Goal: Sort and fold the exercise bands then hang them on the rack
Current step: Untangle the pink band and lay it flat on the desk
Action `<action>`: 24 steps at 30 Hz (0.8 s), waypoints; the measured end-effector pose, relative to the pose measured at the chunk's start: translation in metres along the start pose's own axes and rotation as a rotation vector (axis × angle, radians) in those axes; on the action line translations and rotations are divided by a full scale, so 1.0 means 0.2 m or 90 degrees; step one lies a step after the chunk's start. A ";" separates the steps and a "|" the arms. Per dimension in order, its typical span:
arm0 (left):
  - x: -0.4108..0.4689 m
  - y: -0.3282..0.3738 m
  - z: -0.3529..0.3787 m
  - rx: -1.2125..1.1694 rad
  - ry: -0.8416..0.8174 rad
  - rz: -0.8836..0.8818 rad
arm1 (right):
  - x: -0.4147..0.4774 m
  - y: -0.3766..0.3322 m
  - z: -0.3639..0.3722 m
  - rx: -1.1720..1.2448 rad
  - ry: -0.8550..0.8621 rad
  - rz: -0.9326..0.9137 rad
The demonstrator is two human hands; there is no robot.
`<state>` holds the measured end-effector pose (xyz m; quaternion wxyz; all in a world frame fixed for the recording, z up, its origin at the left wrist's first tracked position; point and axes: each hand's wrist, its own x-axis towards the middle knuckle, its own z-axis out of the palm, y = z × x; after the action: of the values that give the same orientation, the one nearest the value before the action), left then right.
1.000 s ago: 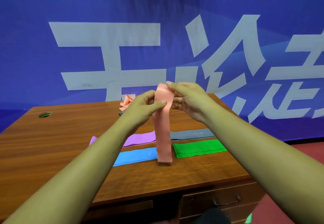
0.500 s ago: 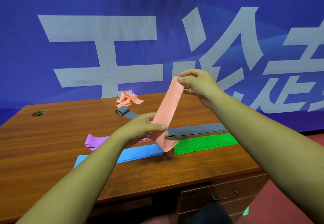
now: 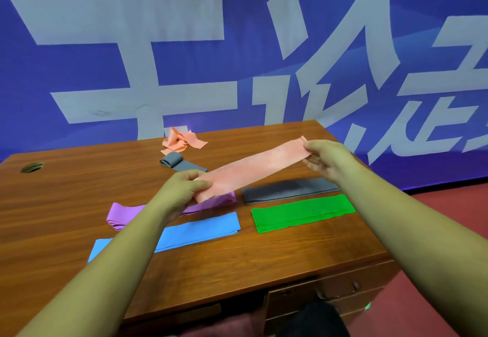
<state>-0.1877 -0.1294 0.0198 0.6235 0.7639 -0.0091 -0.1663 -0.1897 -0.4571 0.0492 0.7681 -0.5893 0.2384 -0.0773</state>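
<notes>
Hands apart: left hand (image 3: 182, 191), right hand (image 3: 326, 161) pinch ends of salmon band (image 3: 253, 171); purple band (image 3: 124, 212) partly hidden.

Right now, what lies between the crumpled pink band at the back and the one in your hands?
In the head view, a part-rolled grey band lies between the crumpled band and the held band.
</notes>
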 end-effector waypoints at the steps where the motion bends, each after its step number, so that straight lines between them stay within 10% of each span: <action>1: 0.04 -0.02 0.01 0.017 0.022 0.003 | 0.03 0.03 -0.02 -0.016 0.013 0.011; 24: 0.93 -0.12 0.36 0.647 0.077 0.127 | 0.77 0.30 -0.30 -0.843 0.185 -0.263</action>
<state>-0.0357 -0.2327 -0.0605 0.1863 0.9738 -0.1254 -0.0358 -0.0912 -0.5529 -0.0613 0.1783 -0.9493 0.2189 -0.1380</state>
